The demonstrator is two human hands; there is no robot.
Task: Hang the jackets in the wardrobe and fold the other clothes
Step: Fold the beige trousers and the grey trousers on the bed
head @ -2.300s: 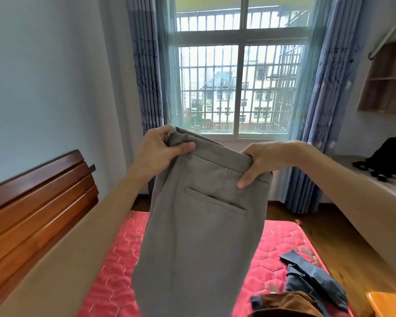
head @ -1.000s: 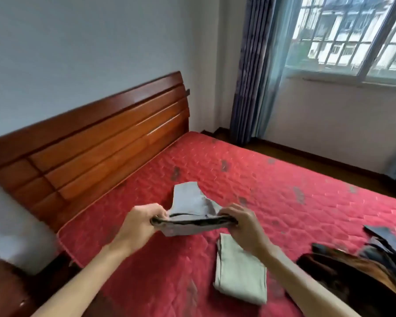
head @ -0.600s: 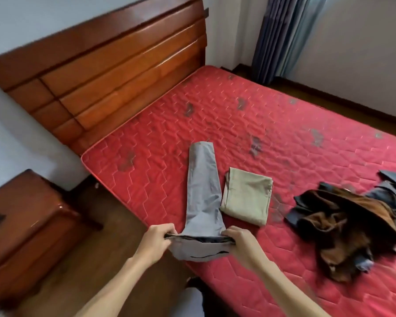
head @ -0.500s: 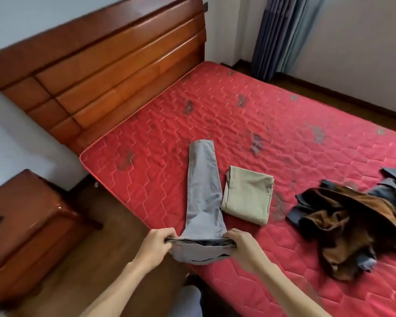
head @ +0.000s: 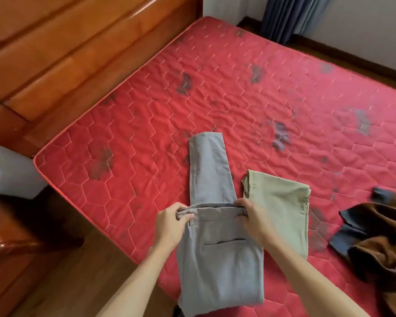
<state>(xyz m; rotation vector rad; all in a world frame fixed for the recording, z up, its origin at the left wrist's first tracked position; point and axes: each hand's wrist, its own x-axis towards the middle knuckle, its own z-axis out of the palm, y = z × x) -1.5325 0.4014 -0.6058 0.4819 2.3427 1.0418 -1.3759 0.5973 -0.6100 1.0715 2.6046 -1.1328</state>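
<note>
Grey trousers (head: 217, 259) lie lengthwise on the red mattress (head: 146, 124), near its front edge; one narrow leg end points away from you, the wider part with the slit pocket runs toward you and its near left corner passes the mattress edge. Your left hand (head: 169, 225) has its fingers curled and its thumb on top, pinching the left end of the waistband; your right hand (head: 254, 221) has its fingers curled over the right end, gripping it too; neither hand is spread flat. The right hand sits just beside the folded beige trousers (head: 281, 209), which lie flat to the right of the grey pair. Half a second ago you held the waistband nearer you, at the mattress edge; now both hands have carried it further onto the bed, level with the beige pair, and more of the pocket side shows. A heap of brown and dark blue clothes (head: 380, 255) is at far right; wooden headboard (head: 66, 53) at upper left; blue curtain (head: 288, 14) at top.
</note>
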